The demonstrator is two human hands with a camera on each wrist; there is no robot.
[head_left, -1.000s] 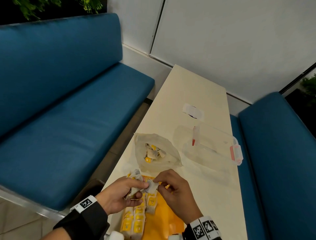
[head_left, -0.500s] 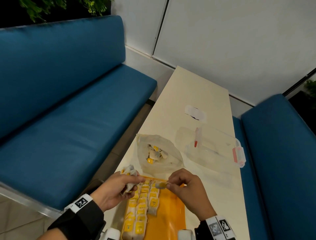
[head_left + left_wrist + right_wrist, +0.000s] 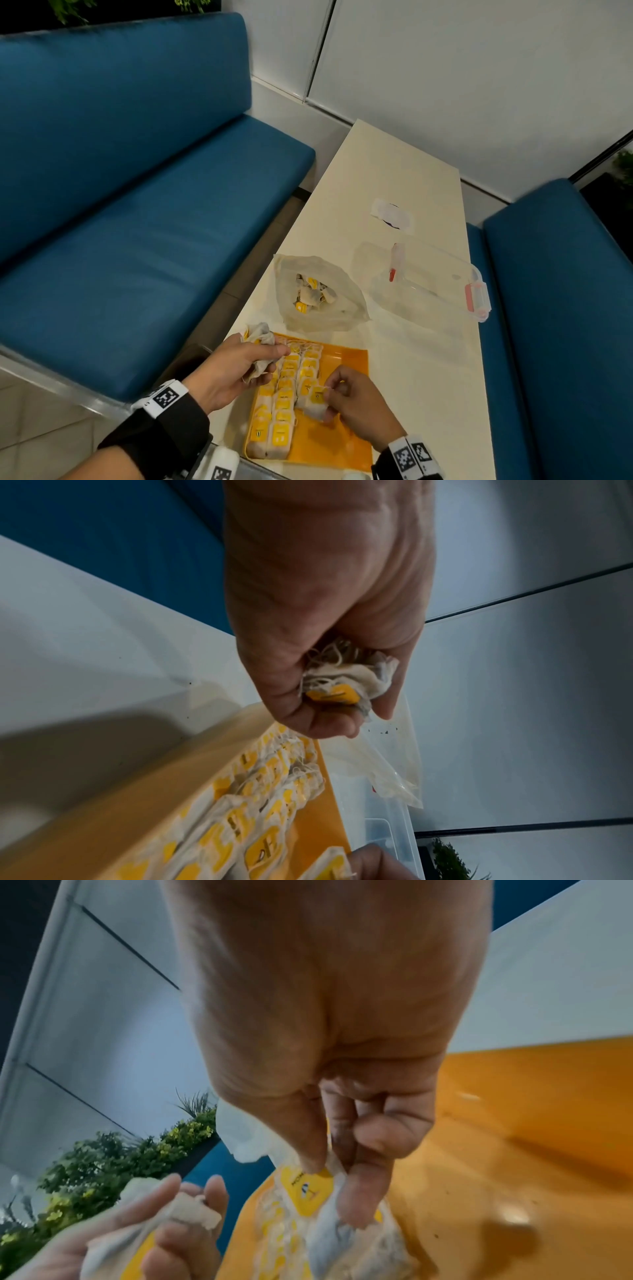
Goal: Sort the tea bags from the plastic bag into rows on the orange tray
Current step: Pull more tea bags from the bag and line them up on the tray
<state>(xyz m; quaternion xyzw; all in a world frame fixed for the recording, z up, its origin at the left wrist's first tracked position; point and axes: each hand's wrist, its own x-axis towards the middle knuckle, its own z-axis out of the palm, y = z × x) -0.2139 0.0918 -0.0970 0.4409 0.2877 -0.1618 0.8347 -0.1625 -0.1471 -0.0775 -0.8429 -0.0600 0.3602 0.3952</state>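
Head view: My left hand (image 3: 236, 370) has a clenched grip on a bunch of tea bags (image 3: 261, 346), held above the far left corner of the tray (image 3: 342, 442). My right hand (image 3: 356, 407) pinches one tea bag (image 3: 317, 402) by its yellow tag, low over the tray, just right of the rows (image 3: 287, 394) already laid there. The rows lie directly between my two hands and fill the tray's left part. The plastic bag (image 3: 322, 298) lies on the desk (image 3: 411, 359) just beyond my left hand, with more tea bags inside. A clear box (image 3: 428, 284) sits beyond my right hand, beside the plastic bag.

Left wrist view: My left hand (image 3: 329, 615) is curled round the bunch (image 3: 346, 680); strings and one yellow tag show between fingers and palm. The rows (image 3: 260, 818) lie below the grip on the tray (image 3: 318, 826).

Right wrist view: My right hand (image 3: 325, 1042) grips the tea bag (image 3: 329, 1218) at its tag, thumb against fingers. The tray (image 3: 531, 1123) lies beneath. My left hand (image 3: 154, 1229) is nearby, its bunch (image 3: 185, 1213) in its grip.
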